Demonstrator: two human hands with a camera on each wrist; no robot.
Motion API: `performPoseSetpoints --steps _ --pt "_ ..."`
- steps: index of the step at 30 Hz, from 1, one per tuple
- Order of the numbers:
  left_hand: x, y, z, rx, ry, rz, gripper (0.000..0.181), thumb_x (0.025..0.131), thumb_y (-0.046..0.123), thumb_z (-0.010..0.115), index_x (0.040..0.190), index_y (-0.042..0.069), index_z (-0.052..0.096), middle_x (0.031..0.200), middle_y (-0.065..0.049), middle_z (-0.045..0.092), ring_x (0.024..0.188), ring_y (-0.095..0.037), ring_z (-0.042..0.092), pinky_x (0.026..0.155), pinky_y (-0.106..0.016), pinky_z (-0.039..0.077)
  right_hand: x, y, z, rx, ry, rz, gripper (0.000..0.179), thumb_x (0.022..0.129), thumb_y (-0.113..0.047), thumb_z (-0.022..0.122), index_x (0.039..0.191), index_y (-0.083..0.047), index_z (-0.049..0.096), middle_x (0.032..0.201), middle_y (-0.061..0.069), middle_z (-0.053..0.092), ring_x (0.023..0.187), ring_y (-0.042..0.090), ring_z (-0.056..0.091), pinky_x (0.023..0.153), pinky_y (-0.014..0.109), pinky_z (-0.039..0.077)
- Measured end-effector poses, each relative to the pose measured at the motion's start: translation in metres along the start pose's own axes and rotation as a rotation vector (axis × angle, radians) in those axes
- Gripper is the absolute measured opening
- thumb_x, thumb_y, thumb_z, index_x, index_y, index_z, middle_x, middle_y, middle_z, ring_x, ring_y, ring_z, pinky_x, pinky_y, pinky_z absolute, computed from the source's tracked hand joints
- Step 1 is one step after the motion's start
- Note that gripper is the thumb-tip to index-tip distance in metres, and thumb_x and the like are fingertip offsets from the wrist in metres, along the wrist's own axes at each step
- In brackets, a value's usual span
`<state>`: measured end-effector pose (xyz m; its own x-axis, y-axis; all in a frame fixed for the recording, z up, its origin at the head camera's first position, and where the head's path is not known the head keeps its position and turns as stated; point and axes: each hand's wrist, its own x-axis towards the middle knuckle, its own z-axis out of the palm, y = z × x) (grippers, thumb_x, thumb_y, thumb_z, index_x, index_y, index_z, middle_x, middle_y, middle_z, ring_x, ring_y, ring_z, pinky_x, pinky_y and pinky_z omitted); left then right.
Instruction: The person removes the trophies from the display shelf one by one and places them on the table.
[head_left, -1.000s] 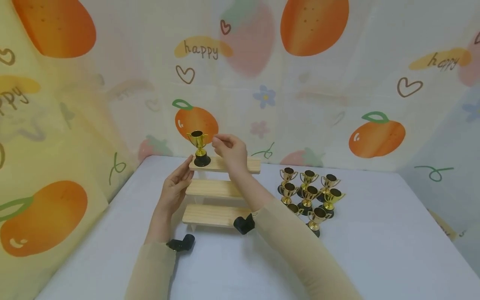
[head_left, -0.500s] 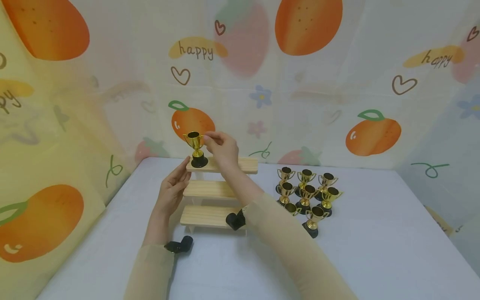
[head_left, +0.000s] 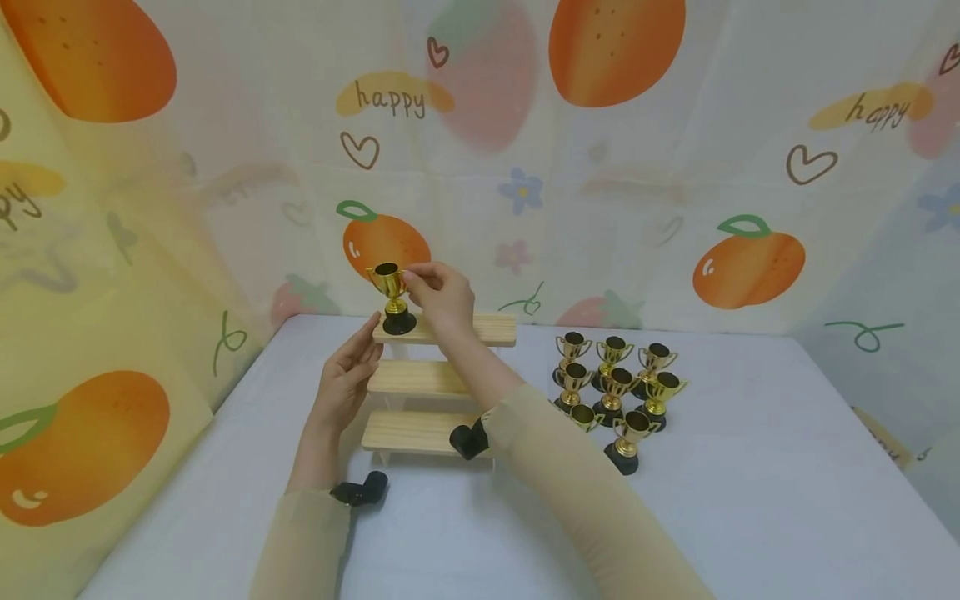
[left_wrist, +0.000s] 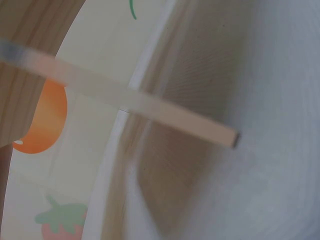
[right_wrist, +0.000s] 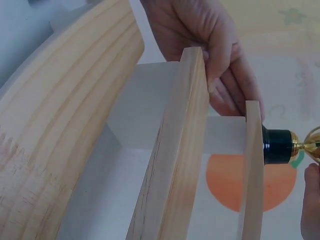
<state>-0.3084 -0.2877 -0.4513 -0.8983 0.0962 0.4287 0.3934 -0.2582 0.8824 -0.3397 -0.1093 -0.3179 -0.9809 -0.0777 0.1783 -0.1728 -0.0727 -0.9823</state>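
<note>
A gold trophy cup point(head_left: 389, 283) with a black base stands upright at the left end of the top shelf of a three-tier wooden display stand point(head_left: 416, 377). My right hand point(head_left: 442, 302) pinches the trophy by its right handle. At the stand's left side, my left hand point(head_left: 345, 383) holds it by the ends of the upper boards. The right wrist view shows the left thumb point(right_wrist: 219, 55) against the middle board, and the trophy's black base point(right_wrist: 277, 146) on the top board. Only boards and cloth show in the left wrist view.
Several more gold trophies point(head_left: 617, 383) stand grouped on the white table point(head_left: 750, 500), to the right of the stand. A fruit-patterned cloth point(head_left: 622, 208) hangs behind the table and along its sides. Black wrist cameras point(head_left: 362, 489) sit on both forearms.
My right hand has moved left from beside the trophy and taken its handle between thumb and finger. The left hand stays at the stand's side. The head view has shifted slightly.
</note>
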Motion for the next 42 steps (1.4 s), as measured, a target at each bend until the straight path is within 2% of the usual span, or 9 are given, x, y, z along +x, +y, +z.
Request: performPoseSetpoints --steps 6,12,14,19,22,25,33,39,42 --pt "0.0 0.0 0.001 0.012 0.001 0.007 0.061 0.096 -0.014 0.041 0.154 -0.005 0.023 0.165 -0.005 0.027 0.145 0.0 0.037 0.116 -0.012 0.035 0.0 0.001 -0.002 0.0 0.018 -0.025 0.019 0.092 -0.016 0.068 0.106 -0.005 0.073 0.11 0.011 0.076 0.102 0.021 0.073 0.085 0.025 0.063" --pt "-0.001 0.001 0.001 0.02 0.0 -0.004 0.062 0.096 -0.014 0.039 0.154 -0.004 0.022 0.166 -0.004 0.025 0.154 -0.028 0.013 0.117 -0.011 0.035 -0.001 0.004 -0.005 0.071 0.027 -0.036 0.018 0.092 -0.014 0.067 0.106 -0.003 0.072 0.11 0.014 0.075 0.099 0.018 0.074 0.088 0.031 0.063" --pt "-0.001 0.001 0.002 0.022 -0.002 -0.005 0.062 0.095 -0.015 0.039 0.154 -0.004 0.022 0.166 -0.004 0.025 0.154 -0.032 0.01 0.117 -0.011 0.034 -0.002 0.004 -0.007 0.091 0.027 -0.042 0.018 0.092 -0.014 0.067 0.106 -0.002 0.072 0.111 0.015 0.075 0.101 0.02 0.074 0.089 0.033 0.063" --pt "-0.001 0.001 0.002 0.007 -0.007 0.0 0.063 0.094 -0.017 0.037 0.154 -0.005 0.022 0.166 -0.006 0.024 0.153 -0.016 0.024 0.118 -0.012 0.033 -0.005 0.005 -0.01 0.126 0.033 -0.047 0.018 0.092 -0.014 0.067 0.105 -0.002 0.071 0.111 0.016 0.074 0.104 0.023 0.073 0.089 0.033 0.063" --pt "-0.001 0.0 0.002 -0.002 -0.012 0.012 0.063 0.094 -0.018 0.037 0.154 -0.006 0.021 0.166 -0.007 0.023 0.147 -0.003 0.035 0.117 -0.012 0.034 -0.006 0.005 -0.012 0.134 0.04 -0.05 0.019 0.092 -0.013 0.066 0.106 -0.002 0.071 0.111 0.017 0.074 0.101 0.022 0.073 0.087 0.031 0.063" --pt "-0.001 0.0 0.002 -0.003 -0.018 0.017 0.063 0.094 -0.019 0.036 0.154 -0.007 0.02 0.166 -0.007 0.023 0.142 0.004 0.04 0.117 -0.011 0.034 -0.006 0.004 -0.015 0.138 0.046 -0.052 0.02 0.092 -0.014 0.066 0.106 -0.001 0.071 0.11 0.018 0.074 0.096 0.018 0.072 0.086 0.031 0.064" --pt "0.0 -0.001 0.001 -0.009 -0.001 0.004 0.064 0.093 -0.02 0.035 0.154 -0.006 0.022 0.166 -0.005 0.025 0.14 0.005 0.042 0.117 -0.012 0.034 -0.013 0.001 -0.029 0.188 0.023 -0.038 0.021 0.091 -0.01 0.067 0.109 0.002 0.069 0.113 0.021 0.072 0.089 0.011 0.07 0.09 0.037 0.063" --pt "-0.001 -0.002 0.001 -0.012 0.004 0.006 0.064 0.093 -0.021 0.036 0.153 -0.007 0.021 0.164 -0.003 0.029 0.138 0.006 0.044 0.116 -0.012 0.035 -0.021 0.002 -0.04 0.206 0.028 -0.02 0.02 0.091 -0.008 0.067 0.108 0.002 0.069 0.112 0.019 0.072 0.088 0.01 0.07 0.085 0.029 0.064" --pt "-0.001 -0.002 0.0 -0.02 -0.001 0.011 0.063 0.093 -0.021 0.035 0.153 -0.008 0.02 0.164 -0.001 0.031 0.138 0.006 0.044 0.116 -0.011 0.035 -0.024 0.003 -0.045 0.202 0.024 -0.029 0.02 0.091 -0.009 0.067 0.108 0.001 0.069 0.112 0.019 0.072 0.089 0.01 0.07 0.088 0.032 0.063"
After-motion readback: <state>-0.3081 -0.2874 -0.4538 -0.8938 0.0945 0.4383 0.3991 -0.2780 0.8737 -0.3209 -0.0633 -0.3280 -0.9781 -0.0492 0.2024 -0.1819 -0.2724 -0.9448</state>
